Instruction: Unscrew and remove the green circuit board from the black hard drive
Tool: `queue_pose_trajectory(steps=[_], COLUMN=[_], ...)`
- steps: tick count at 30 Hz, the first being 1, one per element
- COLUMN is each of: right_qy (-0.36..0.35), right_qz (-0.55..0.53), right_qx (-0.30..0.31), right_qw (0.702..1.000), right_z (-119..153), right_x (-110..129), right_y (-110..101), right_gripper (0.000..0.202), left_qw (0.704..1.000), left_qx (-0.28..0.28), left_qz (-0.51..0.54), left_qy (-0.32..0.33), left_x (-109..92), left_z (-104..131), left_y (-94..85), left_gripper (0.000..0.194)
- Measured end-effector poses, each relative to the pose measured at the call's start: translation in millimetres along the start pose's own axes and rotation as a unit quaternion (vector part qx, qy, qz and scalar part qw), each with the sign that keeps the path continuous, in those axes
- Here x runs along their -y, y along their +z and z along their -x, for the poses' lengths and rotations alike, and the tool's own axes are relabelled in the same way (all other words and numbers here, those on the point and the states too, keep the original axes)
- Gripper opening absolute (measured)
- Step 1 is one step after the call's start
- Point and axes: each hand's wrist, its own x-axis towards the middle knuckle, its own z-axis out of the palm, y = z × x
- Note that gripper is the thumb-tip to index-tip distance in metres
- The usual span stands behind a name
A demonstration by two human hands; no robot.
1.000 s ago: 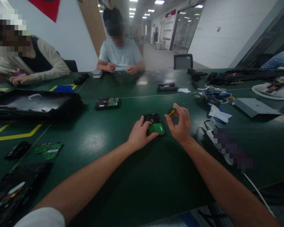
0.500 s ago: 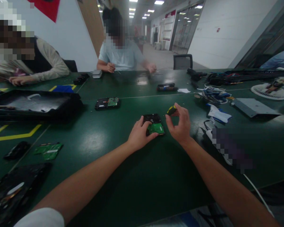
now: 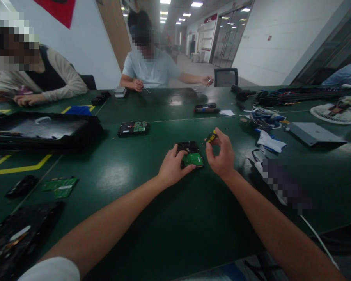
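Observation:
A black hard drive with a green circuit board [image 3: 194,159] lies flat on the dark green table [image 3: 163,218]. My left hand [image 3: 173,166] grips it from the left, fingers on its far side and thumb along its near edge. Just right of the drive, my right hand [image 3: 223,153] is raised and pinches a short yellow-and-black screwdriver [image 3: 211,136] between thumb and fingers. The screwdriver is tilted and apart from the drive; its tip is too small to make out.
Another hard drive [image 3: 133,128] lies further off to the left. Loose green circuit boards [image 3: 62,186] and a large black casing [image 3: 41,127] are on the left. At right are a metal box [image 3: 316,132], gloves [image 3: 270,140] and cables. A person [image 3: 152,68] sits opposite.
My right hand has turned the screwdriver slightly, while my left hand and the drive stay put. Across the table, a co-worker's hand has swung outward to the right.

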Motion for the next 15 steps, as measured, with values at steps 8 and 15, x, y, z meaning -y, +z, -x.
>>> queue_pose_trajectory(steps=[8,15], right_qy=[0.0,0.012], right_qz=[-0.012,0.012], right_qx=[-0.007,-0.006], right_qw=[1.0,1.0], right_z=[1.3,1.1], right_x=[-2.4,-0.5], right_y=[2.4,1.2], right_gripper=[0.064,0.065], left_qw=[1.0,1.0], left_qx=[0.001,-0.001], left_qz=[0.003,0.001], left_qy=[-0.002,0.003], left_x=[-0.4,-1.9], left_z=[0.0,0.0], left_y=[-0.4,-1.4], left_gripper=[0.063,0.06])
